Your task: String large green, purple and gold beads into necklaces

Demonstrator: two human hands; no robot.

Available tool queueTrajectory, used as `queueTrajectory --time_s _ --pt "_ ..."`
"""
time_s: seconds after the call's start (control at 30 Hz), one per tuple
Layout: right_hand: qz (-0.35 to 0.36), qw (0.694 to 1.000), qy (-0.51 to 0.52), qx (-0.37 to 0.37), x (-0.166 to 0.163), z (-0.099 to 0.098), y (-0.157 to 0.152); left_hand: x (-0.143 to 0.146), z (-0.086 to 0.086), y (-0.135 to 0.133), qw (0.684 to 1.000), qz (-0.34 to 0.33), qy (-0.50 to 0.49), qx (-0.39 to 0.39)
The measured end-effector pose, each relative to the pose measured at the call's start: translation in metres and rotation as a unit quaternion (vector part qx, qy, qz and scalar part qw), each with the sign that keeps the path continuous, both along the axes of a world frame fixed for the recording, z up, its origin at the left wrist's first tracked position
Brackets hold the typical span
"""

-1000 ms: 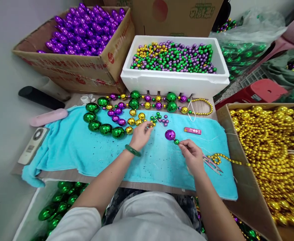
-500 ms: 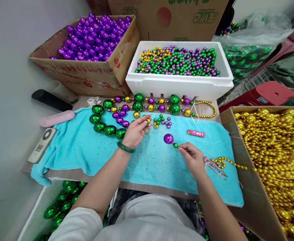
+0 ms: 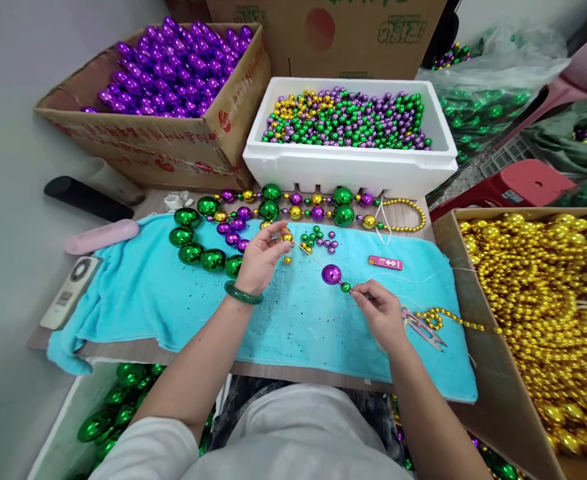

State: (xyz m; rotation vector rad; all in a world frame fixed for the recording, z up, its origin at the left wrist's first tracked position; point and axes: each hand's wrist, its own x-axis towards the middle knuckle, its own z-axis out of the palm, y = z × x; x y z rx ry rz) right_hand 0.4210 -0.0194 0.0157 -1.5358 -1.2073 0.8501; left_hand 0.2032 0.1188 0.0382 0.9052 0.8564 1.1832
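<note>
My left hand [image 3: 262, 253], with a green bangle on the wrist, pinches a small gold bead [image 3: 287, 237] at the tip of a thin needle [image 3: 307, 255] over the turquoise towel [image 3: 163, 293]. On the needle sit a large purple bead [image 3: 331, 274] and a small green bead [image 3: 345, 287]. My right hand [image 3: 381, 313] pinches the needle's other end just behind the green bead. Loose small green and purple beads [image 3: 319, 239] lie close beyond the needle.
A finished strand of big green, purple and gold beads [image 3: 268, 208] curls along the towel's far edge. Behind stand a white foam box of mixed beads [image 3: 348, 167] and a carton of purple beads [image 3: 173, 67]. A carton of gold beads [image 3: 538, 300], snips [image 3: 423, 327] and a pink case [image 3: 385, 263] lie to the right.
My left hand has lifted from the loose gold beads and brought one to the needle tip. My right hand and the threaded purple bead have barely moved.
</note>
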Motion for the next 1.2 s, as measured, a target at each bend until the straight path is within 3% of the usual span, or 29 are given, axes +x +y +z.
queueTrajectory --time_s 0.17,0.33,0.47,0.53,0.63,0.7,0.77,0.87,0.97,1.03,1.1,1.2 --pt "0.011 1.000 -0.005 -0.002 0.003 -0.003 0.001 0.000 0.004 -0.003 0.999 -0.029 0.015 0.011" --pt "-0.009 0.997 0.070 -0.044 -0.005 -0.012 0.004 0.017 -0.004 -0.025 0.994 -0.102 0.036 -0.023" --pt "-0.022 0.984 0.159 -0.082 -0.010 -0.016 0.007 0.023 -0.003 -0.033 0.964 -0.154 0.196 0.090" --pt "-0.036 0.981 0.174 -0.075 -0.008 -0.015 0.007 0.013 0.005 -0.025 0.911 -0.135 0.342 0.188" --pt "-0.060 0.982 0.170 -0.054 -0.001 -0.013 0.005 -0.015 0.020 -0.007 0.768 -0.075 0.577 0.267" --pt "-0.071 0.982 0.168 -0.044 0.004 -0.011 0.003 -0.038 0.027 0.001 0.673 -0.062 0.698 0.236" --pt "-0.078 0.982 0.169 -0.039 0.006 -0.010 0.002 -0.057 0.029 0.001 0.604 -0.069 0.774 0.176" --pt "-0.074 0.982 0.171 -0.037 0.004 -0.008 0.003 -0.075 0.024 -0.009 0.559 -0.083 0.817 0.115" --pt "-0.057 0.983 0.167 -0.042 -0.001 -0.005 0.005 -0.081 0.013 -0.020 0.585 -0.078 0.801 0.102" --pt "-0.041 0.985 0.162 -0.042 -0.005 -0.003 0.006 -0.083 0.007 -0.024 0.644 -0.045 0.757 0.102" --pt "-0.027 0.987 0.156 -0.043 -0.008 0.000 0.006 -0.085 0.005 -0.025 0.740 0.002 0.665 0.094" --pt "-0.009 0.988 0.145 -0.042 -0.013 0.004 0.006 -0.087 0.009 -0.024 0.920 0.031 0.391 0.019"
